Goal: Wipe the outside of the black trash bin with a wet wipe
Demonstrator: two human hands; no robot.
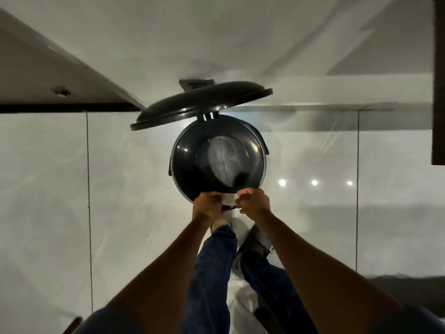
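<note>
Glossy pale tiled floor [337, 225] fills most of the view, thin dark grout lines running through it, three ceiling-light reflections on the right. White wall [216, 32] beyond, dark baseboard strip at left, dark vertical edge (door or cabinet, cannot tell) at far right.

Black trash bin [218, 155] stands on the floor near the wall, centre frame, seen from straight above. Its lid [199, 104] is tipped up on the hinge at the far side, leaning toward the wall; inside shows a clear liner at the bottom.

Person's legs in dark blue trousers [212, 273] below the bin; one foot [220, 224] is placed right at the bin's near base, the other, in a dark sandal, is set back to the right.

Both bare forearms reach forward. Left hand [208, 203] and right hand [254, 201] sit just beside each other at the bin's near rim, fingers curled closed, pinching a small white wet wipe [230, 197] stretched between them. Wipe lies against the outer front wall just under the rim (exact contact partly hidden by the hands).
</note>
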